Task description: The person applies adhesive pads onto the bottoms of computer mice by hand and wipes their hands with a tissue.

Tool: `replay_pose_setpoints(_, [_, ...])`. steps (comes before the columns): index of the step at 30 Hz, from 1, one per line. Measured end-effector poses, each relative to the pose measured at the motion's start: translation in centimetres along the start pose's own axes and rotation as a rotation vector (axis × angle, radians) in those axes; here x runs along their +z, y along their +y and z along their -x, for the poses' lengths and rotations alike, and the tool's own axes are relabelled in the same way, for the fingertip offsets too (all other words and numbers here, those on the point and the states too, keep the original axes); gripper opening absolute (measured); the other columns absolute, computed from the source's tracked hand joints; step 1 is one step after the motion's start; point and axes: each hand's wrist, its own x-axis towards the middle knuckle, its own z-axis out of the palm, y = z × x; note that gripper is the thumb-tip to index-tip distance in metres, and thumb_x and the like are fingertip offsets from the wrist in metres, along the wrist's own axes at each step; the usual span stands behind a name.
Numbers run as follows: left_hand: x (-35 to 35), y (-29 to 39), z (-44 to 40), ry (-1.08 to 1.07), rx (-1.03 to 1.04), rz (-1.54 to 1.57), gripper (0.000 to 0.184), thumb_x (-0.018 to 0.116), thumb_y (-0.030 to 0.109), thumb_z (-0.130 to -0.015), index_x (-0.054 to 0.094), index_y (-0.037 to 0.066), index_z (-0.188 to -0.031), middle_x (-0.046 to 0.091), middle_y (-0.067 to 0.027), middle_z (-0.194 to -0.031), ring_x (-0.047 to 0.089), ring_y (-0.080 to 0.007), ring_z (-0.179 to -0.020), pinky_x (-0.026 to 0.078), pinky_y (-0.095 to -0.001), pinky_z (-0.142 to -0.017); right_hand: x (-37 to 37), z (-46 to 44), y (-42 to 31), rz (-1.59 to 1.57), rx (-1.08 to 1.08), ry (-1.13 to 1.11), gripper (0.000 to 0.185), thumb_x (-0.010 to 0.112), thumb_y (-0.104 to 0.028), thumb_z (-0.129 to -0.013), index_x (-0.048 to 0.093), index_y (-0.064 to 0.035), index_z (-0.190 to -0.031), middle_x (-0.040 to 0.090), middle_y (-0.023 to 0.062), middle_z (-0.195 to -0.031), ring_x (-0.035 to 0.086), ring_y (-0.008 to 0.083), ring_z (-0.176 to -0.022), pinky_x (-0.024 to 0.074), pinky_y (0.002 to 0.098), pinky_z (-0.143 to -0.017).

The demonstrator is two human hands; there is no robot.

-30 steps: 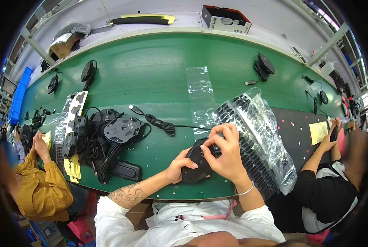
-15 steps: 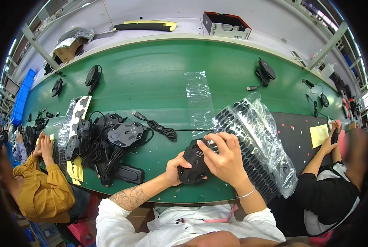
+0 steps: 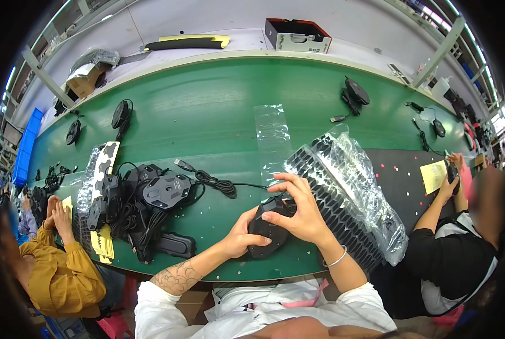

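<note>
A black computer mouse (image 3: 268, 230) is held just above the green table, its underside apparently facing up. My left hand (image 3: 242, 233) grips its left side, thumb pressed on the near part. My right hand (image 3: 303, 213) is on its right side, thumb on the surface and fingers curved over the far end, some lifted off. The mouse's bundled cable (image 3: 221, 185) with a USB plug (image 3: 183, 165) lies to the left. Beside it is a pile of black mice (image 3: 165, 191) with cables. Right of my hands are black patterned sheets (image 3: 314, 169) under clear plastic film (image 3: 357, 189).
A clear plastic strip (image 3: 272, 133) lies ahead. Another mouse (image 3: 355, 93) rests far right on the table (image 3: 207, 107). An open box (image 3: 297, 37) stands on the back shelf. Co-workers sit at both sides, one in a yellow sleeve (image 3: 74, 265), one in black (image 3: 427, 263).
My right hand has opened somewhat, its thumb shifting down onto the mouse and its fingers lifting. My left thumb has slid further onto the mouse. The view has shifted slightly.
</note>
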Motion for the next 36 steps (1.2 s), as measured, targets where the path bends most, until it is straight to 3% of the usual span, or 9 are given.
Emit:
replay_pose_setpoints(2, [0.1, 0.5, 0.1, 0.019, -0.004, -0.025, 0.074, 0.06, -0.002, -0.06, 0.045, -0.001, -0.132, 0.063, -0.0163, -0.115, 0.064, -0.0266, -0.101, 0.054, -0.0339, -0.083, -0.1, -0.1, -0.1, -0.026, -0.026, -0.011, 0.056, 0.08, -0.027, -0.067, 0.06, -0.0079, -0.116, 0.045, 0.0129, -0.134, 0.041, 0.0285, -0.123, 0.0352, 0.04, -0.101])
replay_pose_setpoints(7, [0.1, 1.9, -0.2, 0.057, 0.143, 0.119, 0.072, 0.061, -0.002, -0.065, 0.045, 0.002, -0.135, 0.062, -0.0102, -0.119, 0.061, -0.0183, -0.098, 0.048, -0.0262, -0.088, -1.2, -0.5, -0.5, -0.298, -0.112, 0.317, 0.046, 0.08, -0.021, -0.069, 0.064, -0.0069, -0.11, 0.052, 0.0111, -0.125, 0.049, 0.0254, -0.112, 0.04, 0.0362, -0.094])
replay_pose_setpoints(11, [0.1, 1.9, -0.2, 0.017, 0.22, -0.016, 0.075, 0.063, -0.003, -0.064, 0.044, 0.002, -0.137, 0.059, -0.0102, -0.125, 0.058, -0.0182, -0.105, 0.045, -0.0278, -0.093, -1.1, -0.1, 1.2, 0.045, -0.12, 0.322, 0.027, 0.077, -0.01, -0.072, 0.07, -0.0051, -0.098, 0.059, 0.0081, -0.111, 0.055, 0.0206, -0.095, 0.0448, 0.0298, -0.081])
replay_pose_setpoints(16, [-0.5, 1.0, -0.4, -0.003, 0.206, -0.038, 0.079, 0.065, -0.001, -0.065, 0.041, 0.002, -0.139, 0.057, -0.01, -0.127, 0.056, -0.0185, -0.107, 0.043, -0.0304, -0.096, -0.6, -0.2, 0.8, -0.002, -0.088, 0.332, 0.014, 0.073, -0.001, -0.073, 0.073, -0.0036, -0.087, 0.061, 0.0048, -0.097, 0.055, 0.0159, -0.08, 0.0449, 0.0251, -0.069])
replay_pose_setpoints(21, [-0.7, 0.0, 0.0, 0.045, 0.27, -0.175, 0.079, 0.067, 0.003, -0.066, 0.039, 0.001, -0.14, 0.056, -0.0112, -0.126, 0.053, -0.0206, -0.11, 0.041, -0.0321, -0.099, -0.4, -0.4, 0.0, 0.095, -0.126, 0.391, 0.017, 0.073, 0.0, -0.073, 0.074, -0.0043, -0.089, 0.062, 0.0047, -0.089, 0.057, 0.0177, -0.077, 0.0469, 0.0276, -0.069])
replay_pose_setpoints(26, [-1.2, -0.3, -0.3, 0.011, 0.286, -0.135, 0.08, 0.066, 0.002, -0.064, 0.04, 0.001, -0.139, 0.055, -0.0097, -0.126, 0.052, -0.0184, -0.107, 0.042, -0.0299, -0.096, -0.2, -0.2, -0.5, 0.049, -0.004, 0.272, 0.015, 0.071, 0.0, -0.075, 0.072, -0.0016, -0.089, 0.063, 0.005, -0.091, 0.058, 0.0179, -0.081, 0.0468, 0.0273, -0.073])
replay_pose_setpoints(29, [-1.2, -0.4, -0.4, 0.062, 0.329, -0.162, 0.08, 0.064, 0.001, -0.063, 0.04, 0.001, -0.139, 0.057, -0.0098, -0.123, 0.053, -0.0176, -0.105, 0.045, -0.0279, -0.091, -0.1, -0.3, -0.2, 0.052, -0.045, 0.233, 0.013, 0.069, 0.0, -0.078, 0.072, 0.0004, -0.09, 0.062, 0.0056, -0.089, 0.056, 0.0164, -0.077, 0.0456, 0.0255, -0.069])
replay_pose_setpoints(31, [-1.4, -0.3, -0.3, -0.032, 0.232, -0.141, 0.083, 0.064, -0.001, -0.066, 0.034, 0.002, -0.144, 0.049, -0.0109, -0.134, 0.051, -0.0204, -0.112, 0.043, -0.0308, -0.097, -0.2, -0.3, 0.5, 0.041, -0.05, 0.221, 0.01, 0.067, -0.001, -0.079, 0.069, 0.0014, -0.088, 0.06, 0.0059, -0.087, 0.054, 0.0158, -0.076, 0.044, 0.0254, -0.068])
replay_pose_setpoints(36, [-1.8, -0.2, -0.6, -0.072, 0.251, -0.213, 0.083, 0.061, -0.002, -0.065, 0.035, 0.001, -0.144, 0.05, -0.0101, -0.132, 0.052, -0.0188, -0.109, 0.045, -0.0281, -0.091, -0.6, -0.2, 1.2, -0.017, 0.026, 0.154, 0.005, 0.066, -0.003, -0.08, 0.064, 0.0007, -0.082, 0.058, 0.006, -0.086, 0.051, 0.016, -0.074, 0.0423, 0.0256, -0.067])
